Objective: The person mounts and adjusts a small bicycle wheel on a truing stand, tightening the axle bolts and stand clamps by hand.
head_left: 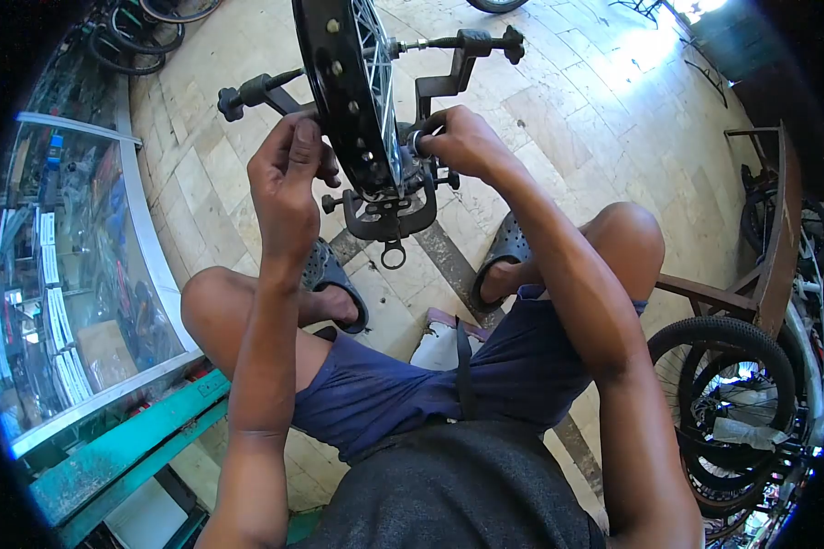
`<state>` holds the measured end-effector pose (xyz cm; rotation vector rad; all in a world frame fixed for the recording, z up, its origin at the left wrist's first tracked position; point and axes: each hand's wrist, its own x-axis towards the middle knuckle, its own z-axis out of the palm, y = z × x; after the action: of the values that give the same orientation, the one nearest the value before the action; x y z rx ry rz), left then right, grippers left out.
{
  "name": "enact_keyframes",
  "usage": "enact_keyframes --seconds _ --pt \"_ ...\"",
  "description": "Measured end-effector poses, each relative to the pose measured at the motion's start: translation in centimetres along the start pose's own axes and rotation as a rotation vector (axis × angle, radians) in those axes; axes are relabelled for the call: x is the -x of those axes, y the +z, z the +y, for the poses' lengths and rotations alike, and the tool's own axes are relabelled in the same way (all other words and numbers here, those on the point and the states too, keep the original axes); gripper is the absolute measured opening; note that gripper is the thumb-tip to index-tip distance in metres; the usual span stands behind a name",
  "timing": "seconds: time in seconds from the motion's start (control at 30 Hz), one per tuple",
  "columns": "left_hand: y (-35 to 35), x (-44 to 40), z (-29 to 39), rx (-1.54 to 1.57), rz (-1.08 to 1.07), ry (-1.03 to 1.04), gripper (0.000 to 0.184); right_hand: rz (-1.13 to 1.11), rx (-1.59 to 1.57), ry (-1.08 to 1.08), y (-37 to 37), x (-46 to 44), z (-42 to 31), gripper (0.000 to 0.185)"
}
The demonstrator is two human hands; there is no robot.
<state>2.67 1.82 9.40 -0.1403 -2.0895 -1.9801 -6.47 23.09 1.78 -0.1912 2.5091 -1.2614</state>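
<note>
A black bicycle wheel rim (355, 105) with spokes stands upright in a dark metal truing stand (391, 222) in front of me. At the rim's left side is my left hand (290, 165), its fingers curled with the thumb pressed on them; whether they hold anything is hidden. My right hand (450, 145) reaches to the right side of the wheel, fingers bent near the spokes and a small round metal part (416, 140). The stand's knobs (232, 102) stick out on both sides.
A glass display case (87, 274) runs along the left, above a green wooden bench (133, 439). Bicycle tyres (751, 366) and a brown frame (776, 247) are on the right. More tyres (137, 41) lie at the upper left. Tiled floor (531, 119) surrounds the stand.
</note>
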Motion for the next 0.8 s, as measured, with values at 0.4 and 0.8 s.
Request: enact_keyframes --seconds 0.4,0.8 --pt "1.0 0.7 0.4 -0.145 0.067 0.063 0.023 -0.024 0.058 0.011 0.0 0.0 0.0 0.036" --pt "0.5 0.3 -3.9 -0.122 -0.105 -0.531 0.021 -0.235 -0.189 0.028 -0.7 1.1 -0.5 0.024"
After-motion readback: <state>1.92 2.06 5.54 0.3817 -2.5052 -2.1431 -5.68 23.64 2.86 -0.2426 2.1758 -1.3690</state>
